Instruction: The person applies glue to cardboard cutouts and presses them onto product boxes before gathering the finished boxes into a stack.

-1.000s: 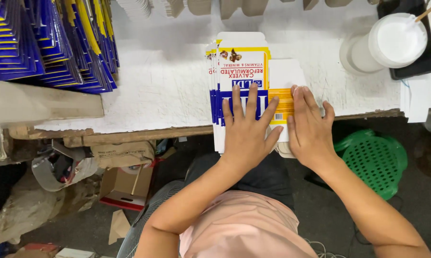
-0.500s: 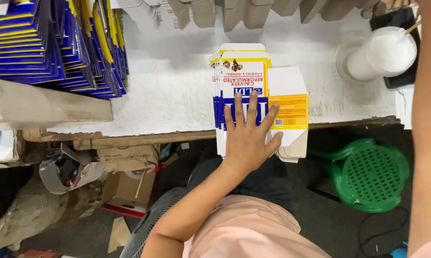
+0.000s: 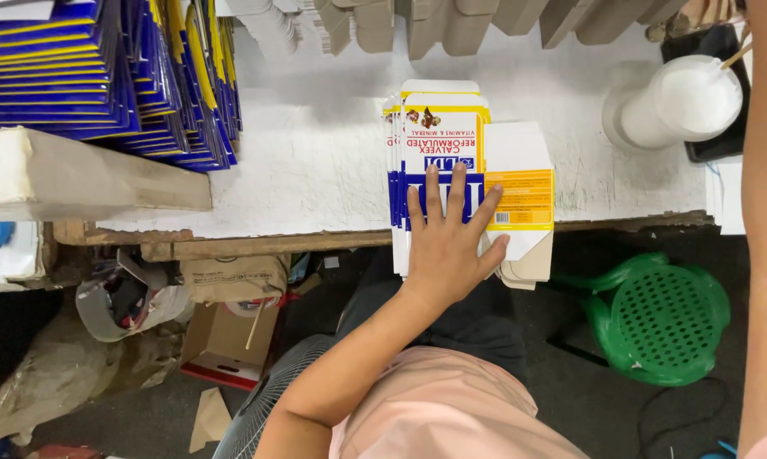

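Note:
My left hand (image 3: 451,246) lies flat, fingers spread, on top of a small stack of flattened cartons (image 3: 441,119) printed in blue, yellow and white. The stack sits at the near edge of a white table (image 3: 315,153) and hangs slightly over it, and the top carton's yellow side panel (image 3: 519,191) is folded out to the right. My right forearm (image 3: 766,212) runs up the right edge of the view. Its hand is out of sight past the top.
Tall stacks of blue and yellow flat cartons (image 3: 103,76) fill the table's back left, behind a wooden block (image 3: 77,178). Grey card pieces (image 3: 451,21) line the far edge. A white cup (image 3: 689,98) stands at right. Below are a green stool (image 3: 664,319) and a cardboard box (image 3: 226,336).
My right hand has lifted off the carton stack and swung up along the right side, out of view. My left hand stays pressed on the stack.

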